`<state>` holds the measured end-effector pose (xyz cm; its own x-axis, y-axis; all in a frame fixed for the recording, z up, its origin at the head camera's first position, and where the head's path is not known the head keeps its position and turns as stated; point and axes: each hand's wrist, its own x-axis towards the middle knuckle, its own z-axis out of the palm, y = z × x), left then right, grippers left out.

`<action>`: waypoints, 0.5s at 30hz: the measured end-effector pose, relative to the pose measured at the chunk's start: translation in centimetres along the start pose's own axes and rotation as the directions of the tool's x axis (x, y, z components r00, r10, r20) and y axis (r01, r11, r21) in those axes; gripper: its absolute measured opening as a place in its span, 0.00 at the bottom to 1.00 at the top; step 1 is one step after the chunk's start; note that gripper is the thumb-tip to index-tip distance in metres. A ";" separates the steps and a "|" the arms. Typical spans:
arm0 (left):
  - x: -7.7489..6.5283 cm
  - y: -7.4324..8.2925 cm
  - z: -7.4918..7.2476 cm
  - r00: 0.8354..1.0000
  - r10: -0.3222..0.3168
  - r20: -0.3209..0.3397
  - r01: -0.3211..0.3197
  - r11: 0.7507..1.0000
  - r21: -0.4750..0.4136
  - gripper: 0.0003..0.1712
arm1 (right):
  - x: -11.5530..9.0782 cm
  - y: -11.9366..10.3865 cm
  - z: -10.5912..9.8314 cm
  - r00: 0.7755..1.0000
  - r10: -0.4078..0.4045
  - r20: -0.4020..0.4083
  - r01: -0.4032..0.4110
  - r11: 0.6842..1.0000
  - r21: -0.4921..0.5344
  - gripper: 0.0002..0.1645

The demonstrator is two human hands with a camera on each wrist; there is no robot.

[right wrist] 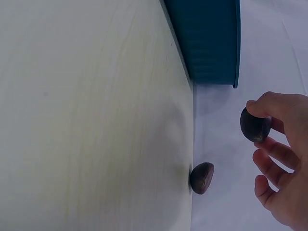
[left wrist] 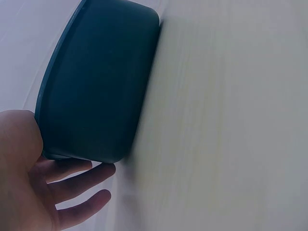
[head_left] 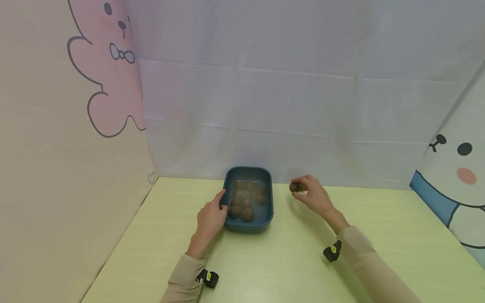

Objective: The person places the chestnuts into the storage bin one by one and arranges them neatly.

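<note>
A deep blue rectangular container [head_left: 267,219] stands on the table with several brown chestnuts [head_left: 247,215] inside. My left hand [head_left: 210,216] grips its left wall at the rim; in the left wrist view its fingers [left wrist: 79,185] reach along the container's outer side [left wrist: 101,82]. To the right of the container, my right hand [head_left: 313,194] pinches a single chestnut [head_left: 293,187] between thumb and fingers, raised above the table. The right wrist view shows this held chestnut [right wrist: 254,126] and a second chestnut [right wrist: 201,177] lying on the table near the hand.
The pale yellow-green table [head_left: 288,261] meets a white cloth backdrop [head_left: 295,105] just behind the container. A side panel with a pink cartoon figure [head_left: 110,84] rises on the left, and another with a white cartoon figure [head_left: 462,176] on the right.
</note>
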<state>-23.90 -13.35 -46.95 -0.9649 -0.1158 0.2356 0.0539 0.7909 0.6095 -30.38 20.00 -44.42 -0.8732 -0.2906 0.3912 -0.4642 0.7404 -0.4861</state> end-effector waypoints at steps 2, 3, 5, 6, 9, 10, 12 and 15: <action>-0.1 0.0 0.0 1.000 0.004 -0.004 -0.004 1.000 0.000 0.32 | 0.0 -0.5 0.3 1.000 -0.011 -0.002 0.011 1.000 0.015 0.24; -0.1 0.0 0.1 1.000 0.008 -0.008 -0.008 1.000 -0.001 0.32 | 0.1 -0.7 0.4 1.000 -0.016 -0.001 0.016 1.000 0.025 0.24; -0.1 0.0 0.1 1.000 0.009 -0.011 -0.009 1.000 0.000 0.32 | 0.1 -1.2 0.5 1.000 -0.027 -0.004 0.027 0.999 0.045 0.23; -0.1 0.0 0.1 1.000 0.012 -0.013 -0.012 1.000 -0.001 0.32 | 0.2 -1.5 0.5 0.999 -0.034 -0.006 0.034 0.998 0.053 0.23; -0.1 0.0 0.1 1.000 0.013 -0.014 -0.013 1.000 0.002 0.32 | 0.4 -2.2 0.4 0.998 -0.062 -0.008 0.062 0.996 0.071 0.23; -0.1 0.0 0.1 1.000 0.011 -0.011 -0.011 1.000 0.004 0.32 | 0.4 -2.5 0.4 0.997 -0.073 -0.010 0.074 0.994 0.075 0.23; -0.1 0.0 0.1 1.000 0.015 -0.014 -0.015 1.000 0.008 0.32 | 0.6 -3.1 0.3 0.995 -0.101 -0.014 0.101 0.992 0.076 0.23; 0.0 0.0 0.1 1.000 0.010 -0.018 -0.010 1.000 0.013 0.32 | 0.9 -3.8 0.4 0.990 -0.138 -0.021 0.139 0.988 0.070 0.23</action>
<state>-23.91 -13.30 -46.98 -0.9596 -0.1187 0.2550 0.0598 0.7996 0.5975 -29.44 16.64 -42.53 -0.7978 -0.3769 0.4706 -0.5901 0.6484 -0.4810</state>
